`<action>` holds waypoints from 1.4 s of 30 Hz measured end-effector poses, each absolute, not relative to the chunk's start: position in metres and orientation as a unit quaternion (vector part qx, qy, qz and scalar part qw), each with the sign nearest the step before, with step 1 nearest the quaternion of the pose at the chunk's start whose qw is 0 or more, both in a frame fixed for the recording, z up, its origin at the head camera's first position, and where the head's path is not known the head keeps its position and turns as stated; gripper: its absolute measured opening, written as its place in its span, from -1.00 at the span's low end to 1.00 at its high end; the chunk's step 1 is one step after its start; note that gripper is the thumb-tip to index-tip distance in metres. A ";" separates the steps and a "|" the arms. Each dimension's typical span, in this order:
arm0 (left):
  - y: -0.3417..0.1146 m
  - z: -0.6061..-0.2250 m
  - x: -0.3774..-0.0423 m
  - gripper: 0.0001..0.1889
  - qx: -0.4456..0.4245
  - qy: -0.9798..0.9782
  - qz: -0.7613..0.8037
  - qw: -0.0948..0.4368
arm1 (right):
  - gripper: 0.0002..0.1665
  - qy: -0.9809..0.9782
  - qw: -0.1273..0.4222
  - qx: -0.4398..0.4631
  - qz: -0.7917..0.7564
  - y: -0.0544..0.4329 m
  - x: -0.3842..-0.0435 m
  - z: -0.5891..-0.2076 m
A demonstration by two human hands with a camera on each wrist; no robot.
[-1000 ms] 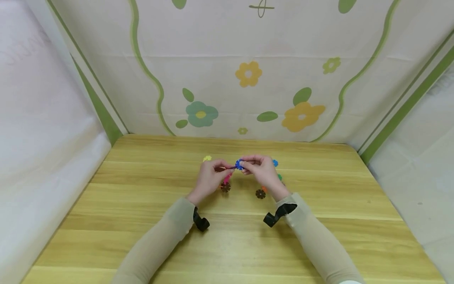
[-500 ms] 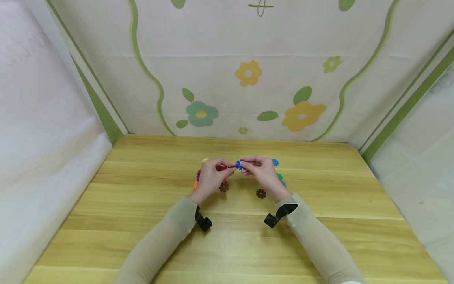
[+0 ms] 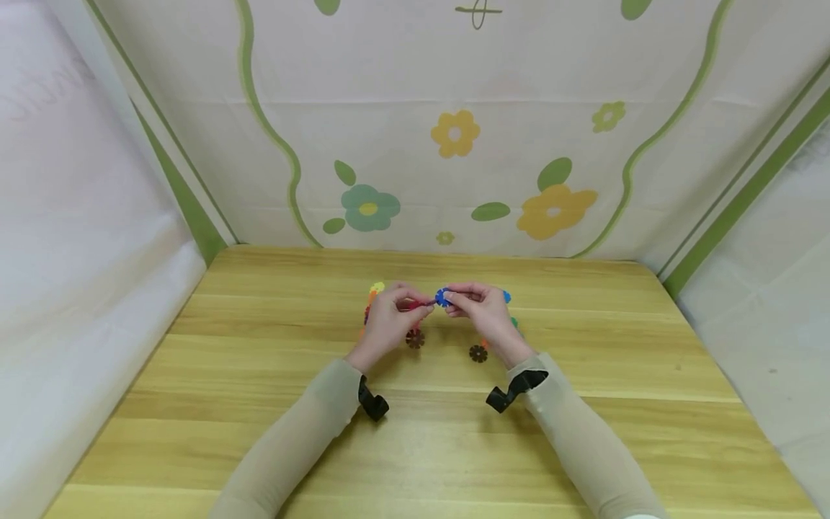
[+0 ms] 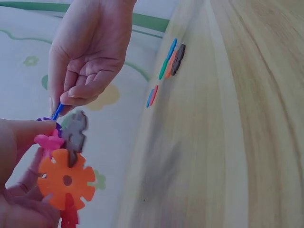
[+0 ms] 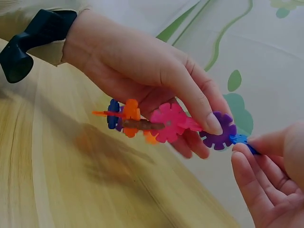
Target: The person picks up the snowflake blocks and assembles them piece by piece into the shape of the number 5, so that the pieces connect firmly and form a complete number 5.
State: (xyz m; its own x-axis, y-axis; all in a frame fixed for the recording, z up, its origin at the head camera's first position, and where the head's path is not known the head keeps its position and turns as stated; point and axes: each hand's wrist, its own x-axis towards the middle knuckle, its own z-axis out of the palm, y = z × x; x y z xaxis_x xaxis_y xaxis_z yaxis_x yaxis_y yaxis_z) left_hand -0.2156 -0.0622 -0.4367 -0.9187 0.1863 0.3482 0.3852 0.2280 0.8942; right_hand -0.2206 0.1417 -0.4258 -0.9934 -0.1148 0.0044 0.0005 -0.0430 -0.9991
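Observation:
My left hand [image 3: 384, 321] holds up a linked chain of notched plastic discs, its thumb and fingers pinching a purple disc [image 5: 218, 130]. Pink [image 5: 168, 122], brown [image 3: 415, 339] and orange [image 4: 66, 179] discs belong to that chain, and a yellow disc [image 3: 377, 287] shows beyond the hand. My right hand [image 3: 485, 316] pinches a blue notched disc [image 3: 444, 297] between thumb and fingers. In the right wrist view the blue disc's edge meets the purple disc's edge. Left fingers hide part of the chain.
Several loose discs lie on the wooden table [image 3: 428, 447] near the right hand, among them a brown disc [image 3: 478, 353], a green disc [image 4: 164, 69] and a light blue disc [image 3: 507, 296]. A white flower-printed cloth [image 3: 389, 130] stands behind the table.
The chain tilts and turns slightly with the left hand; its purple and orange discs show more, then partly less. Both hands have shifted a little, keeping their pinch on the discs.

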 end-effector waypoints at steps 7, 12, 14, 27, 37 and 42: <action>-0.062 -0.439 -0.217 -0.98 -0.206 -0.759 -0.609 0.099 | -0.66 0.704 0.046 -0.051 -0.707 0.142 -0.219 -0.422; -0.062 -0.438 -0.215 -0.94 -0.217 -0.754 -0.609 0.117 | -0.68 0.721 0.034 -0.061 -0.689 0.141 -0.218 -0.420; -0.062 -0.438 -0.214 -0.94 -0.219 -0.757 -0.603 0.122 | -0.71 0.726 0.025 -0.068 -0.684 0.140 -0.217 -0.419; -0.058 -0.434 -0.213 -0.93 -0.208 -0.761 -0.606 0.102 | -0.70 0.743 0.012 -0.089 -0.663 0.143 -0.218 -0.418; -0.064 -0.428 -0.213 -0.75 -0.170 -0.714 -0.680 -0.008 | -0.58 0.744 0.047 -0.081 -0.662 0.160 -0.232 -0.419; -0.062 -0.425 -0.215 -0.73 -0.180 -0.733 -0.653 -0.054 | -0.61 0.739 0.064 -0.088 -0.665 0.160 -0.234 -0.420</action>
State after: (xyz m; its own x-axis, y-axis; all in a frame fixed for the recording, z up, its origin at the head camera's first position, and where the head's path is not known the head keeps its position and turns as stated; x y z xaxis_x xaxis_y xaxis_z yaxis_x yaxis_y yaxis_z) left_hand -0.2155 -0.0623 -0.4253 -0.9291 0.3351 0.1566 0.1942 0.0816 0.9776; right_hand -0.2336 0.1597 -0.4204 -0.9762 -0.2158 0.0231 -0.0456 0.0997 -0.9940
